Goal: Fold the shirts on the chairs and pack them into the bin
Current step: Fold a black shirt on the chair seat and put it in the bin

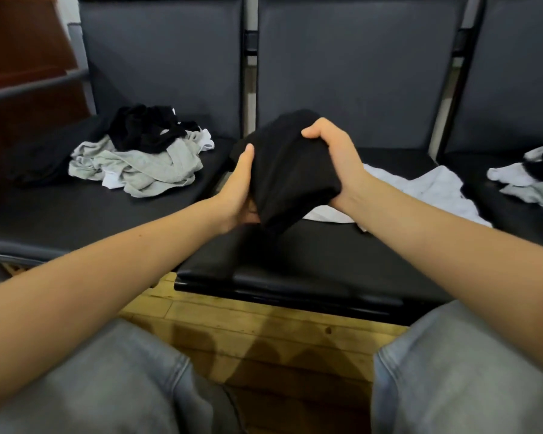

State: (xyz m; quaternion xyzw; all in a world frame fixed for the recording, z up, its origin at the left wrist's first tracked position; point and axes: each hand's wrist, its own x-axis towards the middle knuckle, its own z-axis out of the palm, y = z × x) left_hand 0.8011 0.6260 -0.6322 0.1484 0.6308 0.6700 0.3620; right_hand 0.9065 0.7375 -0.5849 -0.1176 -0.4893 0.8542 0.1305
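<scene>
You held a bundled black shirt (290,164) up in the air over the middle chair seat (311,261), with its lower end hanging toward the cushion. Your right hand (333,161) gripped it from the right side, thumb on top and the fingers curled round the cloth, squeezing it into a bunch. Your left hand (237,189) lay against its left side with the thumb straight along the fabric; the other fingers were hidden behind and beneath the shirt, so you could not tell how far they curled.

Just behind and to the right of the bundle, a white shirt (420,186) lay spread flat on the same middle seat, partly covered by your right wrist. On the left chair seat (60,214) sat a loose heap: a crumpled grey shirt (151,167) nearest you, bits of white cloth (206,140) poking out at its edges, and a tangled black garment (145,130) on top toward the backrest. On the right chair seat (514,214), at the picture's edge, lay another small pile (527,177) of white, grey and black clothes.

Near you, your knees in grey jeans (452,371) framed a strip of wooden floor (264,324).
</scene>
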